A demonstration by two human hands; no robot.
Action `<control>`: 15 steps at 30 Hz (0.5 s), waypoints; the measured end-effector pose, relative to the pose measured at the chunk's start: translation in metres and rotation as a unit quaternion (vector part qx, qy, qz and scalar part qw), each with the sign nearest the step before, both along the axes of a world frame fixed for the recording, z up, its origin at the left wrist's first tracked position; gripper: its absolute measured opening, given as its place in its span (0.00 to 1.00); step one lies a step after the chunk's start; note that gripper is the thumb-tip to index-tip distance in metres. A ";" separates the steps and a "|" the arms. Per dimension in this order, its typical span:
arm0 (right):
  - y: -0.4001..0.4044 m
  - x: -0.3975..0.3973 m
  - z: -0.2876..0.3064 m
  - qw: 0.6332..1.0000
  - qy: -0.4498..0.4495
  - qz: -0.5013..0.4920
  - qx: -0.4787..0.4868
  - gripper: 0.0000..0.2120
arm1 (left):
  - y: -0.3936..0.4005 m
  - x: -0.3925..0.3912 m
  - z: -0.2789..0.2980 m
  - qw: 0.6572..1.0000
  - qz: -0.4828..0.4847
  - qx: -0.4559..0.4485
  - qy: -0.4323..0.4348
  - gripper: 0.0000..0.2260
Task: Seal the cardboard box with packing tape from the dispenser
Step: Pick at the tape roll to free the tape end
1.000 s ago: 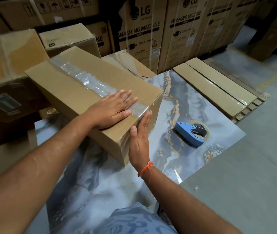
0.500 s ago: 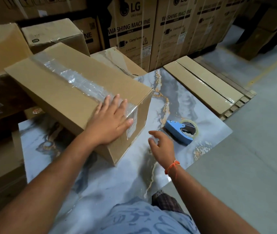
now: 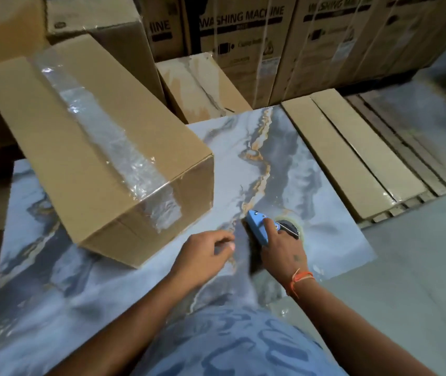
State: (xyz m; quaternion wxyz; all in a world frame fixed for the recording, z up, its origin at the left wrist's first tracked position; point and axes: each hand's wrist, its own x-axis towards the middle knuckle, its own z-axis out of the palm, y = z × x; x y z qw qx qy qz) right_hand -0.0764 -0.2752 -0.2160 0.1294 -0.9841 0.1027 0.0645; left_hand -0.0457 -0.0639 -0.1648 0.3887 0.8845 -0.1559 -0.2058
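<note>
- Cardboard box (image 3: 86, 147), long, brown and rectangular, sits on the blue-grey marbled counter (image 3: 297, 169), angled away to the left, with a wrinkled strip of clear packing tape (image 3: 113, 142) running along its top seam and folded down over the near end.
- Blue plastic tape dispenser (image 3: 257, 229) lies on the counter just right of the box's near corner, apart from it.
- Right hand (image 3: 284, 253) rests over the dispenser's rear, fingers curled around its body; whether the grip has fully closed I cannot tell.
- Left hand (image 3: 205, 253) hovers beside it, loosely curled, holding nothing, clear of the box.
- Judging by looks, the dispenser is light and rigid, best held around the handle, keeping fingers off the toothed cutter at the front.
- Tape looks thin, clingy and prone to creasing, so it likely wants steady tension.
- Box panels appear stiff yet dentable; pressing flat on the top near the seam should steady it.
</note>
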 end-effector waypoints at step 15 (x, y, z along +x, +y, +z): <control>-0.069 0.017 -0.014 0.922 -0.117 0.022 0.369 0.21 | -0.145 0.007 -0.050 0.932 0.254 -0.238 0.102 0.18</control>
